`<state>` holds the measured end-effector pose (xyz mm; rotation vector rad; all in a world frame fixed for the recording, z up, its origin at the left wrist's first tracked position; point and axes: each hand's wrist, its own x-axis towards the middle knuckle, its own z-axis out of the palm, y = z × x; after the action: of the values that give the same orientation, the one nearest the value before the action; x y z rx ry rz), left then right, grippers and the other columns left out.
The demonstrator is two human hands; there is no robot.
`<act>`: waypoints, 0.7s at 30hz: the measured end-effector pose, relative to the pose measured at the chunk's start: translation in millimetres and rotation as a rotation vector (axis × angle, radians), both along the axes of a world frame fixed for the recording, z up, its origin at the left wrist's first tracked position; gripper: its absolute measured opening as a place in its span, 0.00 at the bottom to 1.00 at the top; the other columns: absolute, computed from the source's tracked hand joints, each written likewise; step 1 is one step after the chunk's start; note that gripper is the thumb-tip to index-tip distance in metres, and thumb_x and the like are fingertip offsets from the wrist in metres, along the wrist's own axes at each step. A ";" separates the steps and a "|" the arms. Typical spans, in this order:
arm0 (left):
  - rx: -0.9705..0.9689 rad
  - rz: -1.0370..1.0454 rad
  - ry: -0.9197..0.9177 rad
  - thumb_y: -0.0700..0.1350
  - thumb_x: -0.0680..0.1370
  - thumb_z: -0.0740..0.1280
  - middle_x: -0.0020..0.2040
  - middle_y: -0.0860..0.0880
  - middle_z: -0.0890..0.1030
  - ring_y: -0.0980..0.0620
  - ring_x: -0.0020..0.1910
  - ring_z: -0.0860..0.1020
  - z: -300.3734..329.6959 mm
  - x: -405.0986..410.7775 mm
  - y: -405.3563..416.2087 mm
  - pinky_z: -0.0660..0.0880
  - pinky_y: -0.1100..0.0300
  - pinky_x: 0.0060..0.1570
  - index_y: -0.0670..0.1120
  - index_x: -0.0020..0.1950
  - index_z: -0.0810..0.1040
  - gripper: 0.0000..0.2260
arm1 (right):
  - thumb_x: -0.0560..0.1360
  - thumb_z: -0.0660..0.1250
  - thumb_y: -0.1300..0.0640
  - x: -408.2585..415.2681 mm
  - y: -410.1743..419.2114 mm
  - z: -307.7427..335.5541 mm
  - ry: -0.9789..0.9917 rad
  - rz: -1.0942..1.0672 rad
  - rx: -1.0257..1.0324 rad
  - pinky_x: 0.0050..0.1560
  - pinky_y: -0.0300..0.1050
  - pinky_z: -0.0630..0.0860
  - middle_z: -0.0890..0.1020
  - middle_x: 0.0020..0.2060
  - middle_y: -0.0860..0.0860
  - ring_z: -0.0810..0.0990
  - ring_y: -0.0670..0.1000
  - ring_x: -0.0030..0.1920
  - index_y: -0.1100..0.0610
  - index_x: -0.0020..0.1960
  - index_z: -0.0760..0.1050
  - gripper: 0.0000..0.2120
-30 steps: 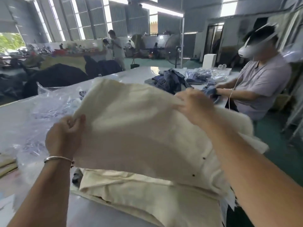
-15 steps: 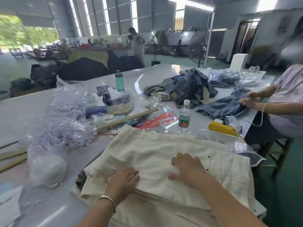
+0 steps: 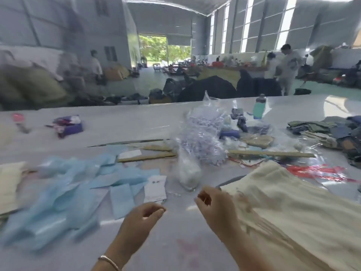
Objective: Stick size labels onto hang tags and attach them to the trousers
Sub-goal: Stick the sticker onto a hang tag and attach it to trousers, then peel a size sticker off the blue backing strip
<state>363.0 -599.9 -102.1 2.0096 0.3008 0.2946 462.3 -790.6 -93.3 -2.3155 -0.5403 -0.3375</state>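
A stack of cream trousers (image 3: 289, 210) lies at the right on the white table (image 3: 121, 124). A white hang tag (image 3: 155, 189) lies flat ahead of my hands, beside a spread of pale blue paper sheets (image 3: 64, 192). My left hand (image 3: 141, 217) hovers above the table just in front of the tag, fingers loosely curled, holding nothing. My right hand (image 3: 214, 205) hovers at the left edge of the trouser stack, fingers loosely curled, also holding nothing that I can see. The view is blurred by motion.
A clear bag of white stuff (image 3: 188, 173) and a bag of purple-white fasteners (image 3: 203, 141) stand behind the tag. Wooden rulers (image 3: 271, 153), red plastic packets (image 3: 316, 171), a teal bottle (image 3: 259, 107) and folded dark garments (image 3: 332, 128) lie beyond. Another cream pile (image 3: 9, 182) sits far left.
My hands have come off the cream trousers and moved left, now hovering over the bare table near the hang tag. My head has turned left, bringing the blue sheets into view.
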 end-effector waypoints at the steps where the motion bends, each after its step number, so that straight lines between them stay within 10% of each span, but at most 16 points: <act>1: 0.001 0.079 -0.012 0.40 0.75 0.72 0.40 0.56 0.85 0.64 0.39 0.80 4.8 -24.9 35.3 0.71 0.74 0.40 0.51 0.36 0.83 0.09 | 0.70 0.72 0.55 -10.8 38.4 3.6 0.019 0.074 0.049 0.32 0.38 0.63 0.72 0.24 0.44 0.70 0.43 0.29 0.49 0.32 0.67 0.15; 11: 0.166 0.875 -0.100 0.40 0.73 0.73 0.34 0.55 0.81 0.59 0.37 0.78 6.5 -245.3 370.4 0.72 0.64 0.39 0.50 0.37 0.79 0.08 | 0.69 0.68 0.70 -160.3 409.8 2.7 0.612 0.706 0.516 0.28 0.37 0.65 0.70 0.23 0.53 0.67 0.48 0.26 0.63 0.29 0.66 0.14; 17: 0.623 1.089 0.100 0.42 0.69 0.74 0.55 0.49 0.81 0.45 0.59 0.73 -10.3 -275.8 510.5 0.72 0.51 0.56 0.47 0.53 0.80 0.13 | 0.67 0.65 0.73 -198.6 543.9 -7.5 0.847 0.779 0.574 0.28 0.39 0.59 0.64 0.23 0.53 0.60 0.49 0.26 0.54 0.25 0.62 0.22; 21: 0.545 0.887 0.453 0.59 0.71 0.72 0.74 0.50 0.67 0.50 0.74 0.62 -28.9 -269.3 579.7 0.62 0.52 0.72 0.50 0.73 0.68 0.34 | 0.67 0.67 0.72 -202.3 592.9 -25.2 0.911 0.750 0.538 0.26 0.37 0.61 0.65 0.23 0.54 0.62 0.49 0.25 0.54 0.24 0.63 0.21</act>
<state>93.7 -20.2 -131.0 2.3468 1.5497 0.5009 259.9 -197.6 -118.5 -1.3828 -0.6703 0.7970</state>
